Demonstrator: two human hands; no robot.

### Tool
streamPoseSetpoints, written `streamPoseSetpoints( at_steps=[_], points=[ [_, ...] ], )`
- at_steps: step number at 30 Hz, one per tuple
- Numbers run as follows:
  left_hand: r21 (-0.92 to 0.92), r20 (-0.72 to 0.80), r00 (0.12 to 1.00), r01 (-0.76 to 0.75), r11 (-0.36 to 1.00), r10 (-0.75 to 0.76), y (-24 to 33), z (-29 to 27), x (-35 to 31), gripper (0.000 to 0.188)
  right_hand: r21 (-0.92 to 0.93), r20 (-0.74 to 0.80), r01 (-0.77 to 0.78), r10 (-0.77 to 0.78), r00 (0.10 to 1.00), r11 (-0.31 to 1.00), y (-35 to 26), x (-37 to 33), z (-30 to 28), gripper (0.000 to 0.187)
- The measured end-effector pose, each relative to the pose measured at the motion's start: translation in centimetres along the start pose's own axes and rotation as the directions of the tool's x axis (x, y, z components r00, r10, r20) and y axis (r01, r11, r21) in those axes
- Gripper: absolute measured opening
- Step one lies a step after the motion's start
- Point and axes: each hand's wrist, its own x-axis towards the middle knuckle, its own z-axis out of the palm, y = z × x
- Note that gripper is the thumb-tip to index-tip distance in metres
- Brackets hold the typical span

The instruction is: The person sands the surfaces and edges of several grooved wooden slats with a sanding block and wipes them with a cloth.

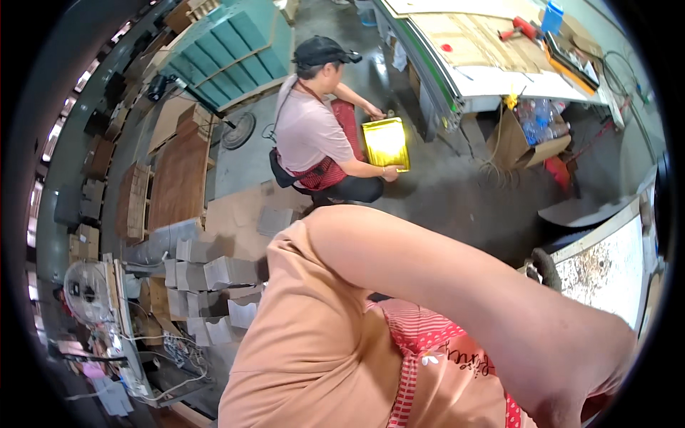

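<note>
My left arm crosses the lower part of the head view from a peach sleeve toward the right edge. My left hand [581, 389] is bent down at the wrist in the lower right corner, close to my chest. Its fingers are hidden or cut off, so I cannot tell what it holds. Below the arm show my peach top and a red-and-white patterned apron [421, 328]. My right hand is out of view. Beyond my arm, a crouching person in a black cap [325, 51] grips a shiny yellow-gold rectangular panel [386, 145] with both hands.
Grey folded pieces [232, 272] stand in stacks at the left, near a fan [89, 292]. A workbench [492, 89] with a red tool is at the far right, beside a carton of plastic bottles [510, 143]. Teal panels [228, 60] stand at the back.
</note>
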Motion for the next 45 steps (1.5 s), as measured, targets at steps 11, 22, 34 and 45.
streamPoseSetpoints(
  at_steps=[11,22,34,45],
  points=[
    [0.480,-0.415,0.909,0.236,0.845,-0.018,-16.0,-14.3,-6.6,0.020,-0.227,-0.004,-0.084,0.085,0.996,0.970,7.9,10.2,1.2,0.037],
    [0.351,-0.753,0.628,0.634,0.689,-0.194,-21.6,-27.9,-19.2,0.014,-0.589,-0.003,-0.233,0.286,0.958,0.774,8.4,9.8,1.6,0.026],
    [0.579,-0.222,0.975,0.123,0.806,0.011,-26.2,-35.8,1.8,0.024,-0.353,-0.034,-0.288,0.295,0.955,0.890,9.5,11.8,1.9,0.032],
    [0.198,-0.076,0.950,0.312,0.929,-0.303,-29.5,-38.9,26.0,0.010,-0.073,-0.696,-0.605,0.394,0.600,0.793,7.1,8.5,-6.8,0.042]
  ],
)
